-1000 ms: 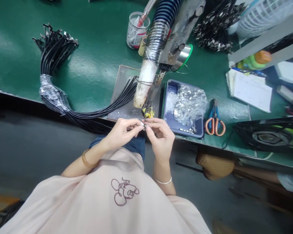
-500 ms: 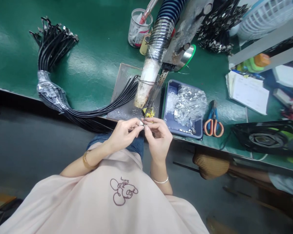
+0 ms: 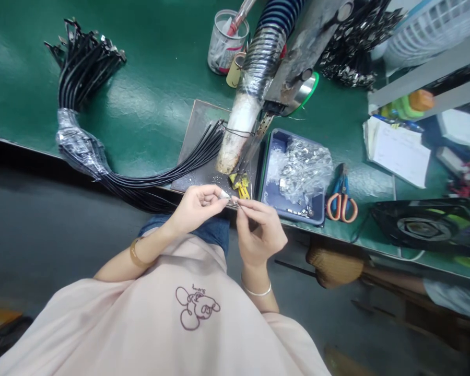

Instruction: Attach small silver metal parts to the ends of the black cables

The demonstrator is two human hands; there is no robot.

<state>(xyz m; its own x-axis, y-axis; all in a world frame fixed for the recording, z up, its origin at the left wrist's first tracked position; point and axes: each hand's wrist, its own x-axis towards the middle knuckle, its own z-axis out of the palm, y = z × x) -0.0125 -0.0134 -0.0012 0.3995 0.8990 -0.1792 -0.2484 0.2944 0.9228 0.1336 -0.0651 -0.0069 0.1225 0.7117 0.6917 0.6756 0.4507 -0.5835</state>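
Left hand and right hand both in tight fingertip pinches on tiny metallic work (one piece or two, can't tell), at front edge of grey board. Black cable bundle runs onto board; blue tray sits right, pliers beside it.

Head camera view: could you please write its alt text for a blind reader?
A person's left-hand grip and right-hand grip pinch a tiny item, too small to identify, at the edge of a green workbench. Black cables lie to the left, a blue tray and orange-handled cutters to the right.
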